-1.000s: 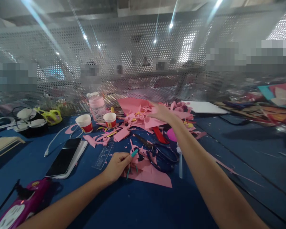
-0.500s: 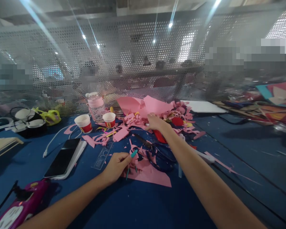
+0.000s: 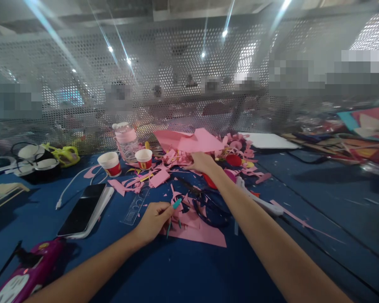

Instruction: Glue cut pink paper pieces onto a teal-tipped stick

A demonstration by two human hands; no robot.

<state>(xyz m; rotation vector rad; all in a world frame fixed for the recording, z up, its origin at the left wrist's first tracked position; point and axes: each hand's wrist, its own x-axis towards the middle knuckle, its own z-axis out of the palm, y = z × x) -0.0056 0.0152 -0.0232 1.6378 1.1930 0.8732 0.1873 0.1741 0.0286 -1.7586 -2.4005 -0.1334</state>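
Note:
My left hand (image 3: pixel 154 221) is closed, thumb pressed on thin pink paper strips (image 3: pixel 176 212) above the table. Under it lies a larger pink paper sheet (image 3: pixel 205 235). To its right, dark-handled scissors (image 3: pixel 210 210) lie among the pink scraps, with their blades pointing away. My right hand (image 3: pixel 204 163) reaches forward to the scrap pile (image 3: pixel 173 158), thumb apart from the other fingers, which are partly hidden. Just beyond it stands a folded pink sheet (image 3: pixel 202 141). A red object (image 3: pixel 209 181) is partly covered by my right forearm.
Paper cups (image 3: pixel 110 163) and a lidded bottle (image 3: pixel 126 141) stand at the back left. A phone (image 3: pixel 82 210), clear ruler (image 3: pixel 135 208) and purple device (image 3: pixel 28 267) lie left. A white corded tool (image 3: pixel 262 202) lies right; a mesh partition (image 3: pixel 177 54) rises behind.
My right hand has shifted slightly left and lower at the scrap pile, and its fingers have changed pose. The folded pink sheet behind it has tilted. My left hand stays in place.

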